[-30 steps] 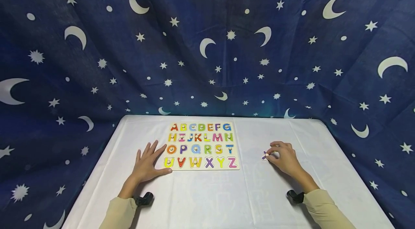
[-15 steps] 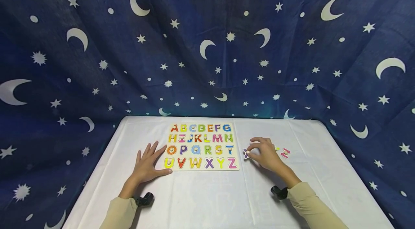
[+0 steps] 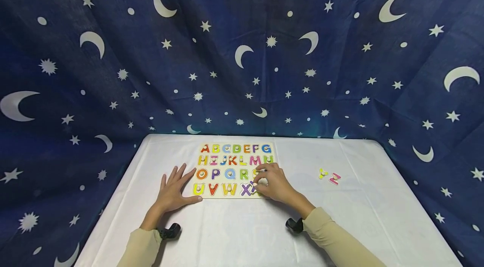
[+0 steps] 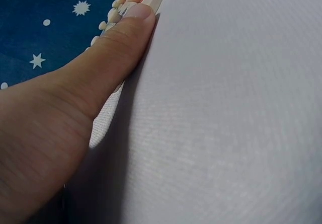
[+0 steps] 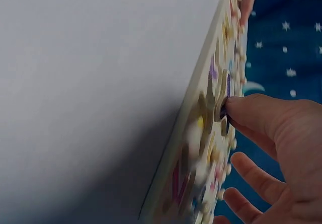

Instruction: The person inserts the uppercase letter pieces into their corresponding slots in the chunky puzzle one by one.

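A wooden alphabet puzzle board (image 3: 235, 196) lies on the table, its letter pieces fitted with small round pegs. My left hand (image 3: 170, 194) rests at the board's left side, fingers spread, with its thumb (image 4: 121, 40) along the near corner. Over the bottom row, my right hand (image 3: 277, 185) pinches a purple letter X piece (image 3: 253, 187) between thumb and finger. That piece overlaps the board just right of the printed purple X (image 3: 245, 190). In the right wrist view it is tilted close over the board. My right hand hides the printed Y and Z in the head view.
To the right of the board lie a yellow-green letter Y piece (image 3: 322, 173) and a pink letter Z piece (image 3: 334, 179). The table has a white cloth (image 3: 234, 233). A dark blue curtain (image 3: 211, 48) with moons and stars hangs behind it.
My right hand has carried the purple X piece leftward from the table's right side to over the board. The Y and Z pieces have come into sight. My left hand stays in place.
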Available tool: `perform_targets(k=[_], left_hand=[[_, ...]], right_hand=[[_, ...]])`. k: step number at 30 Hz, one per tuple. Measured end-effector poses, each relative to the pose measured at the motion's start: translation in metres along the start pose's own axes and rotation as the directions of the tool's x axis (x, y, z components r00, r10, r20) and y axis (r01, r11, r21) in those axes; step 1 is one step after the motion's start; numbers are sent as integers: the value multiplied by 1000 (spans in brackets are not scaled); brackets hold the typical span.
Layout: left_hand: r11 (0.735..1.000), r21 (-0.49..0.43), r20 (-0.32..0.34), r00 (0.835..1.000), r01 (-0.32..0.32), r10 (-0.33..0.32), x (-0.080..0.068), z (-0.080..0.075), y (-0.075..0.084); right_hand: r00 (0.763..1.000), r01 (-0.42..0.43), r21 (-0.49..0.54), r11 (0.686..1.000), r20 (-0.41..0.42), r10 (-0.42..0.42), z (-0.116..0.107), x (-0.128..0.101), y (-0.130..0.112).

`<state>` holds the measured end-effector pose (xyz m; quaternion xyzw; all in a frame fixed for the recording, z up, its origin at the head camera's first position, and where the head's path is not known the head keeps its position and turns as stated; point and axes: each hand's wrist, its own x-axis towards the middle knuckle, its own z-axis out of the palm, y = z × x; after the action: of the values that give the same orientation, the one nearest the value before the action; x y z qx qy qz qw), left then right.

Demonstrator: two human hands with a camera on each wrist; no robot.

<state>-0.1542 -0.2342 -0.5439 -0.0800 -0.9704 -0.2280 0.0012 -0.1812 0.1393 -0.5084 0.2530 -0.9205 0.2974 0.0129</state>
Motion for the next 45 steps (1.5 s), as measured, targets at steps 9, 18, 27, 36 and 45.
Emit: perform_targets(k=[9,18,27,36,45], left_hand=[[1000,1,2,1000,-3,3,0,0,1],[1000,9,7,1000,4,-4,1,-2,1],[1000,7,0,1000,5,-5,0,-3,3],[1000,-3,9,1000,6,-6,-1,0,2],[1000,3,6,1000,7,-7,0,-2,1]], right_hand=[[998,56,-66,996,16,-55,19,9,-17],[999,35,-123,992,-9,-36,26,11,-20],[1000,20,-148,989,-6,-21,27,11,-21],[997,52,-44,998,-58,-55,13,2,8],[973,-107,-112,988,-216,81,-36,-25,77]])
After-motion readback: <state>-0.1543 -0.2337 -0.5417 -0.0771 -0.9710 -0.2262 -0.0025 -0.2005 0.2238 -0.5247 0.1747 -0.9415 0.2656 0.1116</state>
